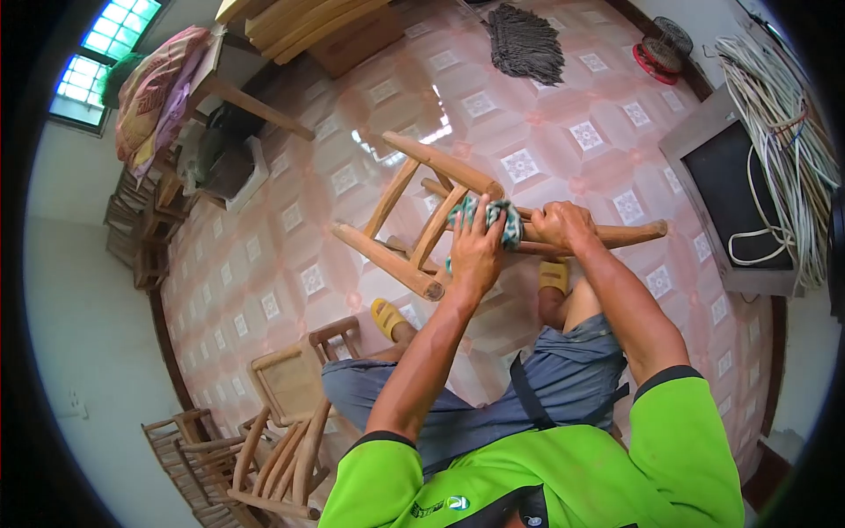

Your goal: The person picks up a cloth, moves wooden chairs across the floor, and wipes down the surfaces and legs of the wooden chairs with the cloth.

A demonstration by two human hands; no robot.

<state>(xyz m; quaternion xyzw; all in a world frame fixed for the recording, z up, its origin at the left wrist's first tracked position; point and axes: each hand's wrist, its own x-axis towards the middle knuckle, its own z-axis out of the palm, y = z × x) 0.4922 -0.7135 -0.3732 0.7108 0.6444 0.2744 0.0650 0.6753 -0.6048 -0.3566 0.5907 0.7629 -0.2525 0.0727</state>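
A small wooden chair (380, 255) is tipped over in front of my knees, its legs and rungs pointing away to the left. My left hand (477, 251) presses a green-and-white patterned cloth (509, 225) against the chair's frame, fingers bent over the fabric. On the right, my right hand (563, 225) is closed around one of the chair's long wooden posts, whose end reaches out past the fist. Part of the chair lies hidden behind both hands and the cloth.
Lower left stand more wooden chairs (286, 378). An old television (735, 180) with coiled cables (783, 145) is at right. A grey mop head (525, 46) lies on the tiled floor (519, 165). A table draped with cloths (163, 97) stands upper left.
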